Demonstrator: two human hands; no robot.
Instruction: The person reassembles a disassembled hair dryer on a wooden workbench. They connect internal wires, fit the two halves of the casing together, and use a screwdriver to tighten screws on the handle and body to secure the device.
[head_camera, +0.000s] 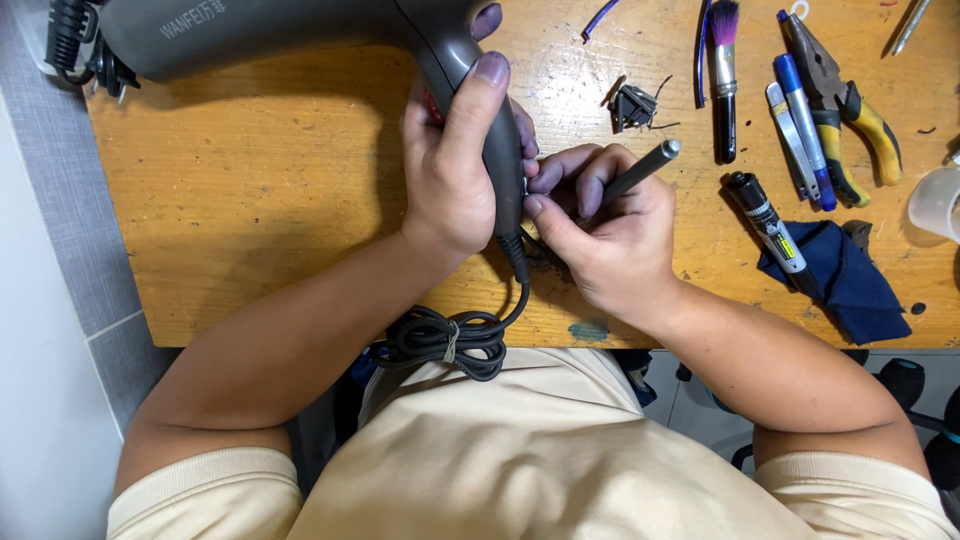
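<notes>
Head view: nearest the person, at 6 o'clock, a bundled black cord (445, 340) hangs over the front edge of the wooden table (250, 250). It runs up into the base of a grey hair dryer (300, 35). The dryer lies across the table's far left with its handle pointing back toward the person.

The left hand (450, 180) is wrapped around that handle, fingers closed and thumb pressed along its side. Just at its 3 o'clock, the right hand (610, 235) pinches a slim dark driver-like tool (640, 170) between thumb and bent fingers. The tool's tip is aimed at the lower end of the handle, but the fingers hide the tip.

The work in hand looks like something at the handle's base, near the cord entry. My judgement is that a further move there calls for a steady handle and small, controlled pressure from the tool.

At 3 o'clock a black pen-shaped tester (765, 220) rests partly on a dark blue cloth (850, 280). Farther off, from 1 to 2 o'clock, lie a small black part (633, 105), a brush (723, 70), a blue pen-like tool (800, 110) and yellow-handled pliers (845, 100).

The right side is crowded, so elbow room is tight. The left half of the table is bare wood, and the front edge lies close under both wrists.
</notes>
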